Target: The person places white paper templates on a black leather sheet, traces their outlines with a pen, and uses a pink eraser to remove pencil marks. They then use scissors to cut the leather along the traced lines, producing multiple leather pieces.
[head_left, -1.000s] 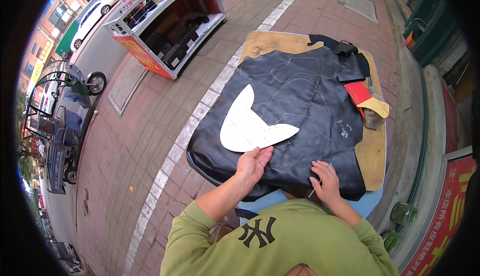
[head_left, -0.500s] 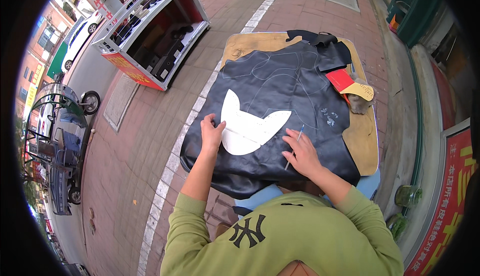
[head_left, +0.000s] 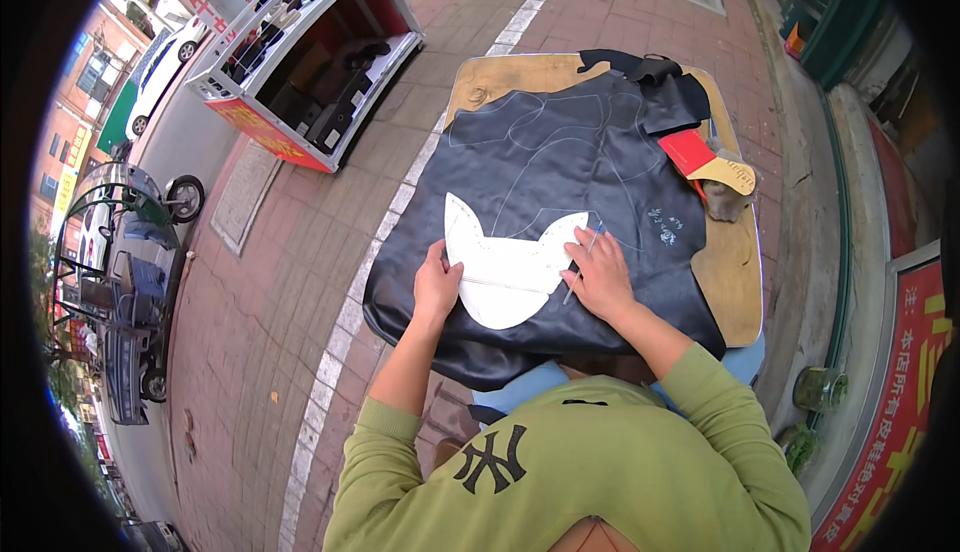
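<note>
Reddish-brown brick pavement (head_left: pixel 250 352) is crossed by a pale stone strip (head_left: pixel 328 382). A tan, round-cornered wooden bench (head_left: pixel 730 282) stands on it. Ahead and left is a white-framed cabinet with a red front panel (head_left: pixel 262 132); beyond, a blue-grey three-wheeled vehicle (head_left: pixel 130 297) and a white car (head_left: pixel 160 84) on the grey road. Rightward are a dark green door (head_left: pixel 850 27) and a red sign with yellow lettering (head_left: pixel 890 412). Daylight is even.

We wear a yellow-green sweatshirt (head_left: pixel 610 452) with a bold black mark (head_left: pixel 490 459) at left and ribbed cuffs (head_left: pixel 388 418).
</note>
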Demonstrator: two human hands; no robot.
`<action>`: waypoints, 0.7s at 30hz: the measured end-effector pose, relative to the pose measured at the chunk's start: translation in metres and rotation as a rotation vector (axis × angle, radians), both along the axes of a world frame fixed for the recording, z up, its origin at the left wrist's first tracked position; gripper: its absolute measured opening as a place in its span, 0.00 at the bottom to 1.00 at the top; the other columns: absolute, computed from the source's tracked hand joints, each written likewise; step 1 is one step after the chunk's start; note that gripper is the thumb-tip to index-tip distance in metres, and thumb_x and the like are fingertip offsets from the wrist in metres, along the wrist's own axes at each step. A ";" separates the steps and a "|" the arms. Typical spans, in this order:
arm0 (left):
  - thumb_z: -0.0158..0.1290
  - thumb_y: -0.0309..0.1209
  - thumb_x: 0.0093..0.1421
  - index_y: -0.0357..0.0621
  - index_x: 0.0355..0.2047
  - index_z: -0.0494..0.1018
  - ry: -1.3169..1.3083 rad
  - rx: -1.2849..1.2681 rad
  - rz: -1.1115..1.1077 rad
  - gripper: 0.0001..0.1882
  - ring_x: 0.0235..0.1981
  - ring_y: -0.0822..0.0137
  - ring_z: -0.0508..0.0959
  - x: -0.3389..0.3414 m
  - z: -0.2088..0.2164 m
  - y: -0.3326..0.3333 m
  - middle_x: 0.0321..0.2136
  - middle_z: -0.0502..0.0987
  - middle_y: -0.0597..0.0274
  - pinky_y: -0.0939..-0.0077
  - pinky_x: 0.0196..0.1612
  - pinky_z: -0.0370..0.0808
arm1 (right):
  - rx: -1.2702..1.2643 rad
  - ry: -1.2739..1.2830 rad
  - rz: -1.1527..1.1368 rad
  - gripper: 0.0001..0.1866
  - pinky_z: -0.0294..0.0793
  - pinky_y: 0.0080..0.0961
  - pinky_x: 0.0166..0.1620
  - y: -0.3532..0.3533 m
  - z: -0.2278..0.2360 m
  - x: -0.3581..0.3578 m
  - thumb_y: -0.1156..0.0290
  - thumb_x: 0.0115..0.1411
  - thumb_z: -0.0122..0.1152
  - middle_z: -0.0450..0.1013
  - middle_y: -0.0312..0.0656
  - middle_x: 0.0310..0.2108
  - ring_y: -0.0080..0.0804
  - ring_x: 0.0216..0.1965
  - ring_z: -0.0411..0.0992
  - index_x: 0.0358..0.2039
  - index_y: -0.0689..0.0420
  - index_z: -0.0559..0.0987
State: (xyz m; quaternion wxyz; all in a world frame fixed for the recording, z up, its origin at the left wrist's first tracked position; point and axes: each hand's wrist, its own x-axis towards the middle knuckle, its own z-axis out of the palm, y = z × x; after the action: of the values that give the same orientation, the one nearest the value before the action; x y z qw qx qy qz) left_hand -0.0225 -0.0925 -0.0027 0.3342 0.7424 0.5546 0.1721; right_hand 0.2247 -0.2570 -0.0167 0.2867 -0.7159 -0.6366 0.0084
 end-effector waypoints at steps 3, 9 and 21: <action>0.59 0.29 0.55 0.38 0.62 0.64 0.069 -0.006 -0.051 0.34 0.28 0.56 0.79 0.002 0.008 -0.009 0.24 0.77 0.54 0.64 0.36 0.74 | 0.018 0.024 -0.010 0.23 0.55 0.49 0.65 -0.004 0.001 0.001 0.62 0.54 0.67 0.67 0.49 0.58 0.48 0.60 0.63 0.49 0.55 0.76; 0.57 0.32 0.57 0.45 0.64 0.63 0.215 0.042 -0.120 0.34 0.34 0.48 0.81 0.011 0.016 -0.018 0.29 0.80 0.49 0.58 0.40 0.75 | 0.040 0.007 -0.059 0.21 0.56 0.48 0.65 -0.008 0.001 0.000 0.63 0.53 0.67 0.68 0.49 0.57 0.47 0.59 0.64 0.47 0.56 0.76; 0.58 0.34 0.57 0.50 0.61 0.69 0.257 0.020 -0.116 0.29 0.36 0.47 0.81 0.011 0.013 -0.020 0.31 0.81 0.48 0.57 0.41 0.75 | 0.065 0.005 -0.075 0.20 0.58 0.47 0.63 -0.009 0.004 0.000 0.63 0.53 0.66 0.70 0.48 0.55 0.46 0.58 0.66 0.45 0.56 0.76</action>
State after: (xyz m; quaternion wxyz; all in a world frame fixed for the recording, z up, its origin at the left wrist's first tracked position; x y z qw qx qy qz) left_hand -0.0115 -0.1126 0.0100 0.2623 0.7925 0.5471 0.0615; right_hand 0.2243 -0.2663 -0.0125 0.3115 -0.7295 -0.6086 -0.0211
